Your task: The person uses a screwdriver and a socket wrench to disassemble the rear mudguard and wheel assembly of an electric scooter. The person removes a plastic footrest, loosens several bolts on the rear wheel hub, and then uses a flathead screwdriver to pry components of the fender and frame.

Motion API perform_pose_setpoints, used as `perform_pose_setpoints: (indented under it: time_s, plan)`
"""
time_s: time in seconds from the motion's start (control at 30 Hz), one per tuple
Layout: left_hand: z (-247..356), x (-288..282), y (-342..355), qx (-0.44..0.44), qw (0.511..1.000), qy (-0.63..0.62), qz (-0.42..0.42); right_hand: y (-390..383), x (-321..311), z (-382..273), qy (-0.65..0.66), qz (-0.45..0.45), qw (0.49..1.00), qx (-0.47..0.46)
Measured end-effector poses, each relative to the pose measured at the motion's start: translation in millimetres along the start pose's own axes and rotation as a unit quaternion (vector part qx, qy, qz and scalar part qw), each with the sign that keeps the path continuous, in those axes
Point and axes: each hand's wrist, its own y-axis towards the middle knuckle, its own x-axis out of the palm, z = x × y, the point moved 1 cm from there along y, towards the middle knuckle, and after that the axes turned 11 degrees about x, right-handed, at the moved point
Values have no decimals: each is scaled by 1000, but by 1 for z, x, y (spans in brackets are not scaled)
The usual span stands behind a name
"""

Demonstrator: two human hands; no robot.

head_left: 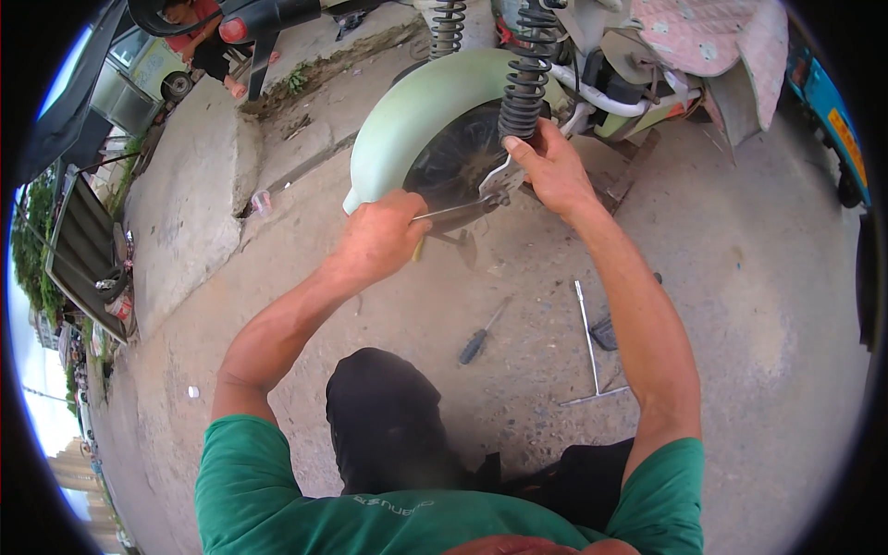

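My left hand [384,236] is closed around a slim metal wrench [458,210]. Its far end meets the bolt area at the bottom of a silver bracket [504,176] beside the wheel. With thumb and fingers, my right hand [555,171] grips the lower end of a black coil-spring shock absorber [527,83], just above that bracket. Behind them is a dark wheel [453,153] under a pale green fender [398,120]. My fingertips on the shock's far side are hidden.
On the concrete lie a dark-handled screwdriver [474,346], a silver T-handle wrench [589,342] and a black object [604,333] partly behind my right forearm. A pink quilted cover [703,42] hangs at upper right. Another person [199,37] sits far off at upper left.
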Motion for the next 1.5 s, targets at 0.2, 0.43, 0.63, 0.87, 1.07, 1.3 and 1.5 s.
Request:
perform_pose_setpoints:
  time_s: [0.2,0.43,0.63,0.87,1.07,1.3,1.5]
  plan:
    - [-5,28,-14,-64,995,-73,17,3,-1,3,-31,12,999,9]
    - [-9,69,-38,-107,988,-108,-35,2,3,0,-23,-1,1000,-3]
    - [3,77,-38,-100,989,-77,-77,0,0,2,-28,3,1000,0]
    - [4,95,-49,-130,984,-117,-35,-1,3,-1,-61,2,998,33]
    - [-8,108,-48,-65,988,-140,10,3,-1,7,-68,32,996,39]
    - [-60,191,-96,-23,964,-195,-179,10,10,0,-28,-5,999,37]
    - [-63,139,-112,58,909,-215,-351,3,11,1,42,29,996,76]
